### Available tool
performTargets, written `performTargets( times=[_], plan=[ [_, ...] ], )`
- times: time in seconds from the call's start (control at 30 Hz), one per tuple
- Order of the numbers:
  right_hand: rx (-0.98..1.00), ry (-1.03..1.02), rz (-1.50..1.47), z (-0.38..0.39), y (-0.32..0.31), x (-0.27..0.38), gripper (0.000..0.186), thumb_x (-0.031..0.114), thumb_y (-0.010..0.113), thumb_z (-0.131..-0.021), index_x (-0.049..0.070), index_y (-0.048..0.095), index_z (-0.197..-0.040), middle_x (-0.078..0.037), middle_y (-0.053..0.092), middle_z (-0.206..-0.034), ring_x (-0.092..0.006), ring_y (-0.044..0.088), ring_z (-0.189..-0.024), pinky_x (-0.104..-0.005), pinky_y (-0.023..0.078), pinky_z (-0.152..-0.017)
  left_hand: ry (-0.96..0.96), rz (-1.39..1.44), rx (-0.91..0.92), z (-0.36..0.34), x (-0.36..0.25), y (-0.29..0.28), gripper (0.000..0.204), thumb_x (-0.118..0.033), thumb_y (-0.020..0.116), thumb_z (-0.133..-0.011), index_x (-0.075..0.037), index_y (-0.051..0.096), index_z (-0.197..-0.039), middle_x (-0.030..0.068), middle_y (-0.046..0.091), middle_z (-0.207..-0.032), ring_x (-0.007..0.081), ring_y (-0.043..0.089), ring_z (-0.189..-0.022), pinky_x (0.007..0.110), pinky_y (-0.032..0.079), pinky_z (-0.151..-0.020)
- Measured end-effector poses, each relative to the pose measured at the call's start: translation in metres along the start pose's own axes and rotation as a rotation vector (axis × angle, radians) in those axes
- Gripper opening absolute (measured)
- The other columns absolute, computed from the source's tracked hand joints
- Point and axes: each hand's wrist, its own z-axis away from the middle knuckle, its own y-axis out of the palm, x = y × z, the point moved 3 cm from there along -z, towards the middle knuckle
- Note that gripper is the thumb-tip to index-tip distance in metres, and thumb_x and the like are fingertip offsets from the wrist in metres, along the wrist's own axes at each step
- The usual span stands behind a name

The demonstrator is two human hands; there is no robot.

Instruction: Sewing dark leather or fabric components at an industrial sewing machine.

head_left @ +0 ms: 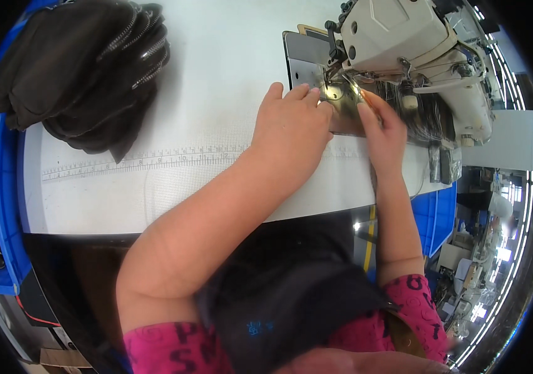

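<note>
A cream-coloured overlock sewing machine stands at the upper right of the white table. My left hand lies at the front of its metal work plate, fingers stretched toward the needle area, with nothing visible in them. Close by on the right, my right hand pinches slim metal tweezers, which show an orange tint along one side. Their tip points up at the needle and presser foot, where fine detail is too small to make out. Part of the lower plate is hidden behind my hands.
A pile of black fabric pieces with zips lies at the table's left. A printed ruler scale crosses the tabletop. Blue bins stand beyond the left edge and below the right side. Loose threads hang by the machine.
</note>
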Motion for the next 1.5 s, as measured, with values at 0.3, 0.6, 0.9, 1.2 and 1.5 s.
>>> performTargets(
  times=[0.3,0.6,0.9,1.2,1.5],
  plan=[
    [-0.006,-0.023,-0.004,-0.004,0.006,0.006,0.032,0.017,0.073,-0.097,0.002,0.073,-0.125,-0.008,0.078,-0.111,-0.0113,0.069,-0.101,-0.0274,0.053,-0.091,0.002,-0.002,0.005,-0.001,0.0,0.0,0.033,-0.031,0.074,-0.092,-0.006,0.07,-0.114,0.0097,0.07,-0.136,0.0217,0.059,-0.133,0.046,0.045,-0.107],
    [-0.052,0.024,0.03,0.003,-0.005,-0.004,0.031,0.019,0.074,-0.097,0.003,0.075,-0.123,-0.007,0.078,-0.108,-0.0098,0.068,-0.096,-0.0265,0.053,-0.089,-0.002,0.018,0.001,0.0,0.0,-0.001,0.033,-0.029,0.076,-0.09,-0.006,0.07,-0.113,0.0103,0.07,-0.136,0.0228,0.06,-0.133,0.048,0.045,-0.108],
    [-0.021,-0.014,0.006,0.001,0.001,0.001,0.033,0.019,0.074,-0.097,0.002,0.073,-0.125,-0.007,0.078,-0.111,-0.0105,0.068,-0.098,-0.0264,0.052,-0.09,-0.014,0.048,0.016,0.0,0.0,-0.001,0.031,-0.028,0.075,-0.091,-0.006,0.07,-0.113,0.011,0.07,-0.136,0.0236,0.059,-0.134,0.049,0.044,-0.11],
    [-0.025,-0.02,-0.025,-0.004,0.007,0.003,0.031,0.016,0.073,-0.097,0.001,0.073,-0.124,-0.008,0.078,-0.112,-0.0107,0.068,-0.099,-0.0267,0.053,-0.09,-0.01,0.039,0.02,0.0,0.0,-0.002,0.032,-0.028,0.075,-0.091,-0.006,0.069,-0.113,0.0113,0.07,-0.136,0.024,0.059,-0.134,0.05,0.044,-0.11],
    [-0.059,0.008,-0.003,0.002,-0.004,-0.004,0.03,0.017,0.074,-0.097,0.002,0.074,-0.122,-0.006,0.077,-0.11,-0.0097,0.067,-0.097,-0.0263,0.052,-0.089,0.001,0.012,-0.029,0.0,-0.001,0.0,0.032,-0.028,0.076,-0.091,-0.006,0.07,-0.114,0.0108,0.07,-0.136,0.0237,0.06,-0.134,0.051,0.044,-0.111]
  ],
)
